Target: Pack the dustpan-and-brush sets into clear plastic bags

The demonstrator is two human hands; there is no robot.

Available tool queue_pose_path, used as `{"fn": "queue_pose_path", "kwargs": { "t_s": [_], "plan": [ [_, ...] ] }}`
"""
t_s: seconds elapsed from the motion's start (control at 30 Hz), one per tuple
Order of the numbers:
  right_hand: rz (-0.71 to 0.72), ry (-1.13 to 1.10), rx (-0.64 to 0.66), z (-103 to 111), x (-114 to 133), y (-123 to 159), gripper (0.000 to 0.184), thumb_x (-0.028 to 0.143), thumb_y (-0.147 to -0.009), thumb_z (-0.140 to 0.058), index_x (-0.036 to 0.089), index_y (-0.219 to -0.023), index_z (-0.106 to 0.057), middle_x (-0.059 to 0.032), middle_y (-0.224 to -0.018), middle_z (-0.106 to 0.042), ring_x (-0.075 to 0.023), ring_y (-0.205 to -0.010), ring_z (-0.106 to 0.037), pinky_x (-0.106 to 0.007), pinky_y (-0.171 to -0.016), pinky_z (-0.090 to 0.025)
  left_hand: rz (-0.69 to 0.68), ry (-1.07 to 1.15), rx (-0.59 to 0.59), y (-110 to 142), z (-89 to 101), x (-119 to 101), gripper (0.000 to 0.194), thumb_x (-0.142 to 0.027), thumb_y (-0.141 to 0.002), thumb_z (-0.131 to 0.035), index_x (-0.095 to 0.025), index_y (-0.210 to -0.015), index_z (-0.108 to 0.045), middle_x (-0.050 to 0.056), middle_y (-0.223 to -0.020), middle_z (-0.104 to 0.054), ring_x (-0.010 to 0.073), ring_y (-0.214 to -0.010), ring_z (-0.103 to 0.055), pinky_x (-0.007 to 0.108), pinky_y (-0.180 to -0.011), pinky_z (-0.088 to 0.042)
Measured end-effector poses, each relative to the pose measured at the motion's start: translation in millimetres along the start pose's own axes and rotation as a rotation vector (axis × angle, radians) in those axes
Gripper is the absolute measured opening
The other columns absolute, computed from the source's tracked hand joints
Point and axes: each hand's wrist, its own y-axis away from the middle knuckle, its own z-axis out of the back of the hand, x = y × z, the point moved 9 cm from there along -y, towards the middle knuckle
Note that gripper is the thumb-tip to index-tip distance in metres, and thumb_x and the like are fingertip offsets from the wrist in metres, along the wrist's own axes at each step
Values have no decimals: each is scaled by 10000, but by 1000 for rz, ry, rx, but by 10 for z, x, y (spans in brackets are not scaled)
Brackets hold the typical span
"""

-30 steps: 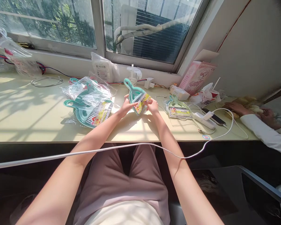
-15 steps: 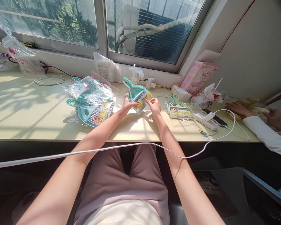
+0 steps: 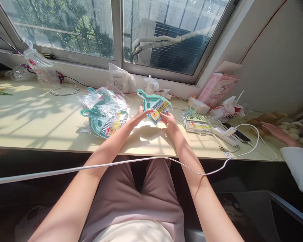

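Note:
Above the table, both my hands hold a small teal dustpan (image 3: 148, 99) with its handle tilted up to the left. A yellow label (image 3: 161, 109) and a dark-striped edge, perhaps brush bristles, show across its front. My left hand (image 3: 142, 115) grips the left side, fingers partly behind it. At the lower right corner, my right hand (image 3: 168, 119) pinches the edge with the thumb in front. To the left lies a pile of similar teal dustpans (image 3: 97, 124) with crumpled clear plastic bags (image 3: 103, 100) on top. A greener, packaged dustpan (image 3: 197, 117) rests on the right.
A white cable (image 3: 91, 167) hangs across in front of my forearms. On the right are a power strip (image 3: 226, 137), a phone (image 3: 237, 133) and a pink box (image 3: 219, 88). Another person's hand (image 3: 280, 132) is at the far right. A window stands behind the table (image 3: 40, 121).
The view has shifted slightly, moving the scene right and down. My left fingers now lie straighter along the dustpan, and my right hand has slid to its lower edge. The other person's hand has moved.

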Motion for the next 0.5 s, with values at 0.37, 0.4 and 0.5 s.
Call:
{"fn": "queue_pose_path", "kwargs": {
  "t_s": [0.37, 0.4, 0.5],
  "plan": [
    [65, -7, -58, 127, 152, 33, 606, 436, -758, -988, 314, -1277, -700, -77, -1299, -834, -359, -1337, -747, -550, -986, -745, -69, -1355, -530, 210, 671, -497, 725, -221, -976, -722, 5, -1641, -541, 348, -1626, -595, 532, -1670, -387, 774, -1379, -174],
    [58, -13, -63, 132, 132, 26, 609, 430, -752, -990, 315, -1275, -701, -74, -1299, -833, -357, -1331, -751, -550, -995, -742, -43, -1397, -494, 183, 682, -448, 662, -161, -978, -674, 27, -1605, -576, 347, -1543, -661, 516, -1618, -471, 761, -1381, -178],
    [65, -40, -64, 147, 86, 2, 598, 402, -727, -1004, 315, -1242, -712, -71, -1271, -836, -347, -1293, -765, -530, -992, -743, -189, -1428, -344, 118, 480, -424, 599, -24, -980, -510, -27, -1559, -664, 264, -1328, -792, 411, -1426, -672, 673, -1412, -200]
  ]
}}
